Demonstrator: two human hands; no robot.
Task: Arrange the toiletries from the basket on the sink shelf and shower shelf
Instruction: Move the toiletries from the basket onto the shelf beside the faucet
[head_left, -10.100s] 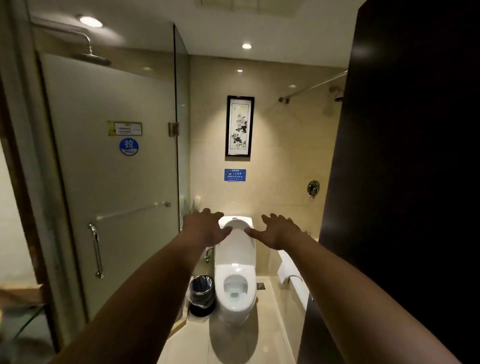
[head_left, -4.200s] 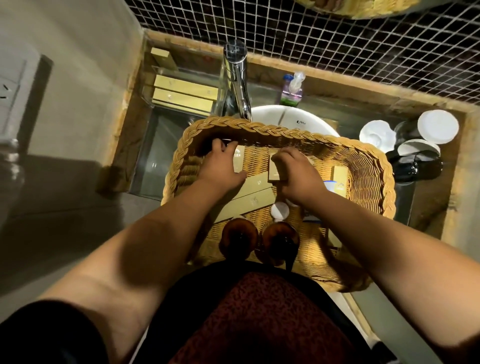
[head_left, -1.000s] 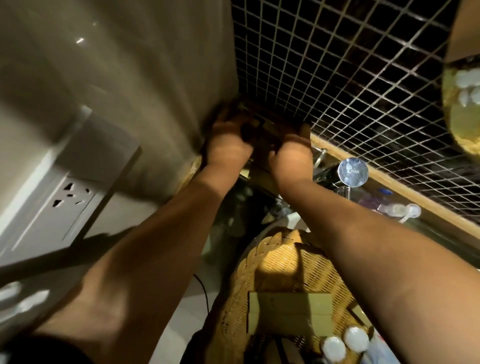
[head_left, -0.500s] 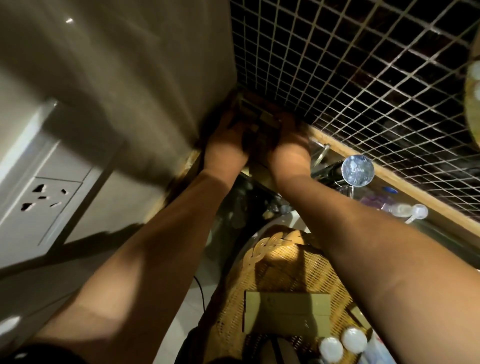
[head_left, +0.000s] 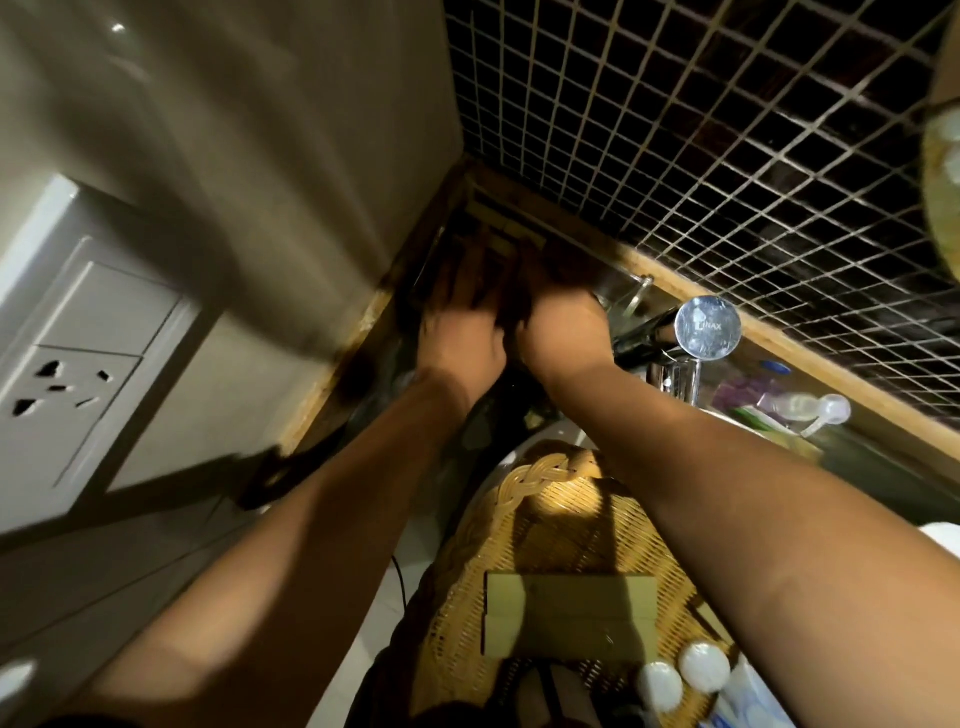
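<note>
Both my hands reach into the dark left back corner of the sink shelf (head_left: 691, 291). My left hand (head_left: 460, 327) lies with its fingers stretched forward onto small tan toiletry boxes (head_left: 501, 228) that sit in the corner. Beside it, my right hand (head_left: 563, 319) touches the same boxes, but its fingers are lost in shadow. The wicker basket (head_left: 540, 478) rests below my arms over the basin. It holds two long tan boxes (head_left: 571, 616) and two white-capped bottles (head_left: 680, 675).
A chrome tap (head_left: 704, 327) stands just right of my right wrist. A pump bottle (head_left: 795, 408) lies behind it on the shelf. The mosaic tile wall (head_left: 727, 130) rises at the back, and a wall socket (head_left: 62, 384) is on the left wall.
My hands have drawn back slightly from the corner, so the small boxes now show beyond my fingers. The basket has not moved.
</note>
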